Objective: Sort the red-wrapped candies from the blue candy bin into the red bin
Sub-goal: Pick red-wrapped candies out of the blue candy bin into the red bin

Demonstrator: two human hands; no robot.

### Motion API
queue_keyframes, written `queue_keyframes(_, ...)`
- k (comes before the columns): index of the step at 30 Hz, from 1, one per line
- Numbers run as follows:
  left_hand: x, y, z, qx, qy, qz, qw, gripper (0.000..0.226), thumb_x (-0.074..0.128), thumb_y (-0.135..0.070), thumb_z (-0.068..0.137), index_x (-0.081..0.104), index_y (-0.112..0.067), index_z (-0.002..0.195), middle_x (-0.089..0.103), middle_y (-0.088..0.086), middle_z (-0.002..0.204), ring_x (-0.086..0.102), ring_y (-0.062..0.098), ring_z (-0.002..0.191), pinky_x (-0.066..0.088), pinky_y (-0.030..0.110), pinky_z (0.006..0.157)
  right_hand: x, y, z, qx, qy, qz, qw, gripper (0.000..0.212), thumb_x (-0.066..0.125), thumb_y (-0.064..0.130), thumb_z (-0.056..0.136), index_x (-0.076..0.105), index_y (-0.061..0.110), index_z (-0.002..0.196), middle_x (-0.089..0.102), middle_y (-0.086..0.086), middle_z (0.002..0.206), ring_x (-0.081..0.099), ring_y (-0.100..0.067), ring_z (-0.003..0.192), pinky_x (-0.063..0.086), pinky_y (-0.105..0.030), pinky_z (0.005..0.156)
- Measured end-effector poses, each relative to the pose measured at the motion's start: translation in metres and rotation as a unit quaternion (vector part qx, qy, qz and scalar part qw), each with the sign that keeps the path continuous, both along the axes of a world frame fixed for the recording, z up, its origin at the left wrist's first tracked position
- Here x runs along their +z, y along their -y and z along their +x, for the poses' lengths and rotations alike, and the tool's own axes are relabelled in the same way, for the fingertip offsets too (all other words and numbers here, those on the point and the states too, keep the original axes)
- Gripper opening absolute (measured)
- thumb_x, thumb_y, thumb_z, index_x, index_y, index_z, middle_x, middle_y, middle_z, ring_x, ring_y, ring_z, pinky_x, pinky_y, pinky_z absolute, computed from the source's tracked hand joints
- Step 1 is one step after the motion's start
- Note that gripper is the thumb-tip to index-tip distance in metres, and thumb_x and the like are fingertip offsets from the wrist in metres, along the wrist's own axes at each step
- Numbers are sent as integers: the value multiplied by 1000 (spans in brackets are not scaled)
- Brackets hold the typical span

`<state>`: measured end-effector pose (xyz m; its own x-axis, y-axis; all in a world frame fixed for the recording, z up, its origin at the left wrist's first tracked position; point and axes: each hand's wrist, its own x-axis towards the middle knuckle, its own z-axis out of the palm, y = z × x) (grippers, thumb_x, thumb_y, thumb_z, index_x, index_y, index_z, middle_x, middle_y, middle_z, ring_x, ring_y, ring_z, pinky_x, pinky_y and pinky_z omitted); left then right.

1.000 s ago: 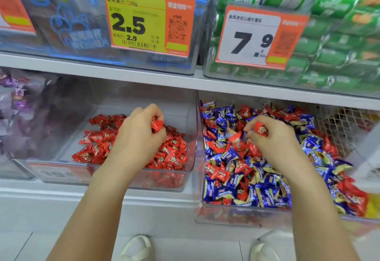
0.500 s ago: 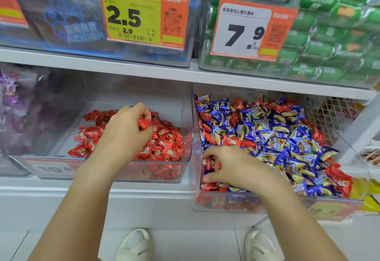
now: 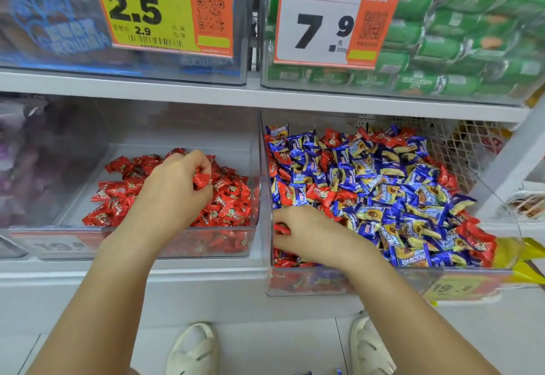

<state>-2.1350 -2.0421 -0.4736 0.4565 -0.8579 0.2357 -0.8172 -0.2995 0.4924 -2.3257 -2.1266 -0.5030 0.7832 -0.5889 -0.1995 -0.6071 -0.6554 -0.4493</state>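
Item, far left: a clear bin of purple-wrapped sweets (image 3: 26, 162), blurred. Item: the red bin (image 3: 177, 244), clear-walled, on the lower shelf (image 3: 132, 271), holding only red-wrapped pieces heaped toward its right side. Above that heap the left hand (image 3: 174, 191) is held with fingers curled, a red-wrapped candy (image 3: 201, 179) pinched between fingertips and thumb. Item: the blue candy bin (image 3: 383, 281), just beside the red bin, filled with blue wrappers among which many red-wrapped candies (image 3: 330, 138) are scattered, thickest along the left wall and the far right edge. At its front-left corner the right hand (image 3: 309, 233) is laid on the pile, fingers bent around a red piece (image 3: 281, 228). Above, price tags reading 2.5 (image 3: 160, 5) and 7.9 (image 3: 333, 20) are fixed to upper bins. Handling, as judged: pieces light, small, crinkly and somewhat slippery, unlikely to break; each is best taken across its plump middle or by a twisted end, since loose neighbours may be dragged along.
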Motion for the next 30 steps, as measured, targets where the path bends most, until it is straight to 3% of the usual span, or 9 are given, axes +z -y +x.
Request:
queue_keyframes(6, 2, -2, 0, 4, -4, -4, 1000, 12, 64, -14, 84, 55, -20, 91, 44, -1, 82, 42, 15, 65, 26, 31, 60, 17, 10, -20, -53, 47, 7, 997, 20, 49, 26, 97, 62, 13, 88, 60, -4, 74, 47, -9, 55, 39, -25, 55)
queue_keyframes(8, 2, -3, 3, 3, -6, -10, 1000, 12, 63, -15, 84, 54, -20, 90, 46, 1, 84, 43, 13, 63, 27, 31, 59, 34, 10, -28, -71, 120, 43, 989, 17, 54, 28, 95, 63, 16, 87, 58, 4, 68, 48, -5, 54, 42, -25, 54)
queue_keyframes(13, 3, -6, 20, 22, -27, -29, 999, 15, 66, -17, 82, 52, -22, 84, 49, 3, 82, 47, 24, 74, 31, 31, 66, 89, -8, -19, -60, 339, 78, 936, 12, 60, 21, 92, 61, 21, 80, 41, 9, 52, 31, -10, 43, 27, -18, 43)
queue_keyframes(15, 1, -8, 30, 36, -46, -15, 998, 16, 67, -18, 82, 52, -22, 84, 51, 4, 85, 49, 25, 76, 31, 30, 67, 94, -14, 13, -23, 312, 10, 950, 12, 59, 21, 92, 61, 23, 81, 51, 13, 56, 43, -6, 45, 31, -13, 47)
queue_keyframes(18, 0, -10, 41, 55, -86, -15, 995, 23, 69, -26, 82, 57, -23, 101, 56, 9, 104, 55, 29, 91, 35, 27, 73, 84, -14, 69, 7, 227, -51, 972, 9, 58, 29, 92, 61, 24, 99, 64, 8, 88, 58, -6, 78, 44, -22, 71)
queue_keyframes(20, 2, -16, 47, 56, -114, -23, 992, 52, 69, -34, 82, 50, -25, 129, 48, 10, 127, 49, 26, 116, 35, 27, 89, 73, -10, 90, 49, 107, -70, 991, 43, 59, 41, 90, 49, 25, 129, 58, -3, 119, 54, -16, 110, 40, -27, 92)
queue_keyframes(22, 4, -22, 54, 49, -132, -15, 990, 67, 66, -37, 84, 36, -28, 143, 37, 8, 144, 37, 22, 133, 30, 30, 103, 69, -9, 91, 64, 28, -126, 990, 60, 56, 50, 88, 36, 30, 141, 50, -5, 135, 46, -22, 124, 36, -33, 104)
queue_keyframes(25, 3, -27, 63, 44, -105, 9, 993, 60, 61, -32, 89, 37, -24, 144, 38, 7, 148, 34, 22, 136, 28, 30, 106, 72, -11, 64, 45, 103, -139, 984, 45, 56, 45, 90, 50, 31, 133, 55, 4, 130, 48, -13, 121, 36, -27, 100)
queue_keyframes(30, 9, -16, 43, 35, -89, -39, 995, 41, 59, -30, 89, 55, -22, 129, 59, 5, 129, 54, 24, 117, 40, 31, 96, 57, -2, -19, -81, 187, -105, 973, 18, 58, 32, 92, 64, 37, 107, 58, 25, 107, 53, 7, 101, 35, -4, 81)
